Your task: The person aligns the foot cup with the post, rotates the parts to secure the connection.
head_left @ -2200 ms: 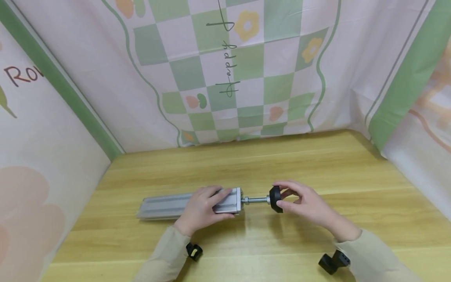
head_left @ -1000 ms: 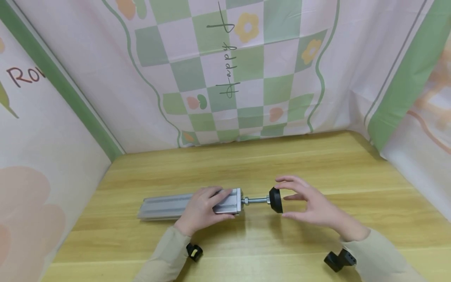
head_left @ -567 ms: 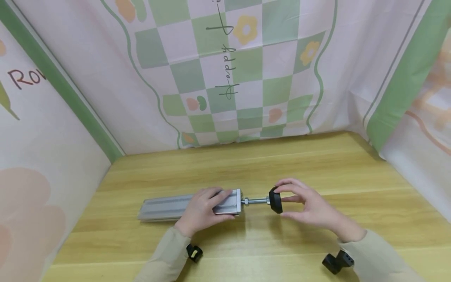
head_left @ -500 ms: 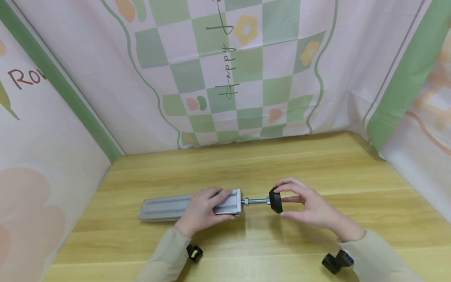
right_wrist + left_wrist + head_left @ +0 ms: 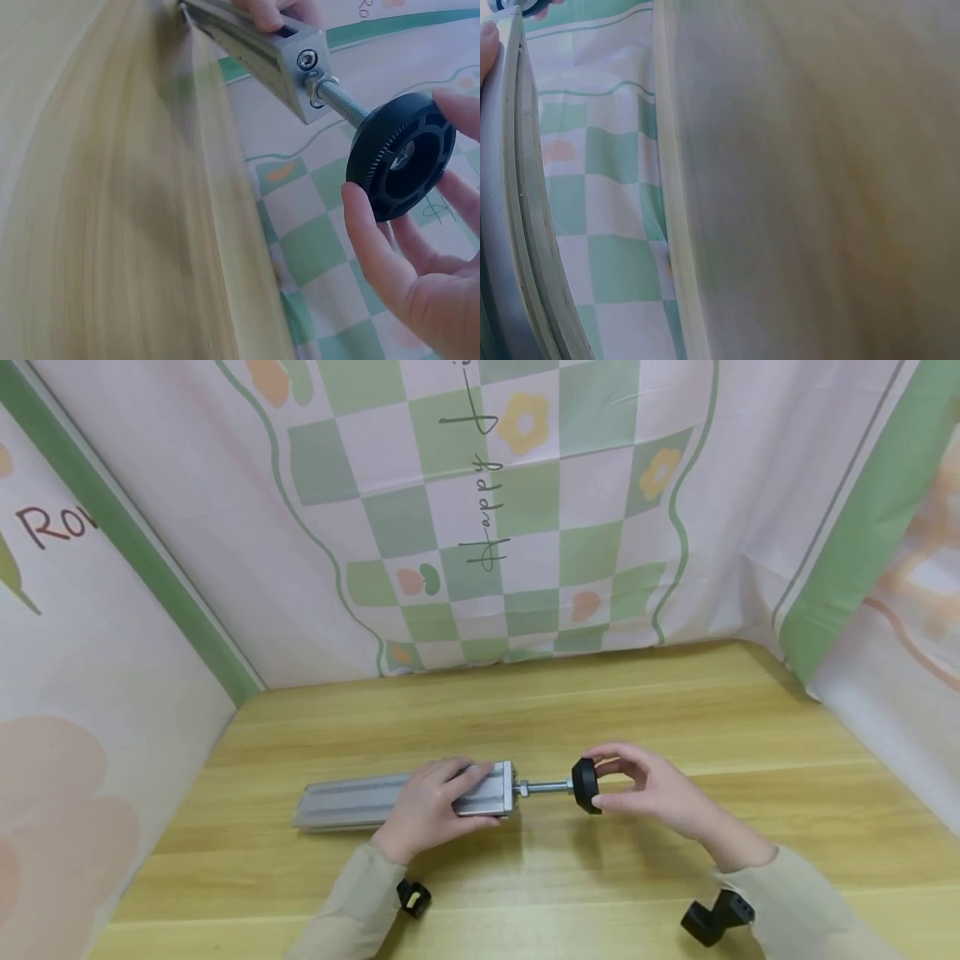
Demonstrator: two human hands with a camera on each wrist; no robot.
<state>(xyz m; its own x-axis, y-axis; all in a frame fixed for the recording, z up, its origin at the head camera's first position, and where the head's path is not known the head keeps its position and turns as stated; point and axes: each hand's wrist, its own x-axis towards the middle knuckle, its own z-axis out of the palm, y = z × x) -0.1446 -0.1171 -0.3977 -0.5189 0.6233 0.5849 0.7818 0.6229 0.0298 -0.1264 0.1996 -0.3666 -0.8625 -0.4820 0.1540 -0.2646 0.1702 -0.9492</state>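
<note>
A silver aluminium profile (image 5: pixel 345 803) lies along the wooden table, its end plate facing right. My left hand (image 5: pixel 430 803) holds it near that end, fingers over the top and thumb along the near side. From the end plate a threaded rod (image 5: pixel 551 787) with a nut sticks out, carrying a round black levelling foot (image 5: pixel 583 787). My right hand (image 5: pixel 663 795) pinches the foot's rim between thumb and fingers. The right wrist view shows the hollow, ribbed underside of the foot (image 5: pixel 373 150) and a screw head in the end plate. Only the profile's side (image 5: pixel 506 202) fills the left wrist view's edge.
The wooden table (image 5: pixel 480 718) ends at a printed checkered curtain (image 5: pixel 495 527) behind, with more cloth at both sides. A small black wrist camera (image 5: pixel 414 897) sits by the left sleeve; another black wrist camera (image 5: pixel 716 917) is at the right sleeve.
My right hand had its fingers spread around the foot a second ago; its thumb has since risen and the fingers have turned and closed on the rim. Left hand and profile stay put.
</note>
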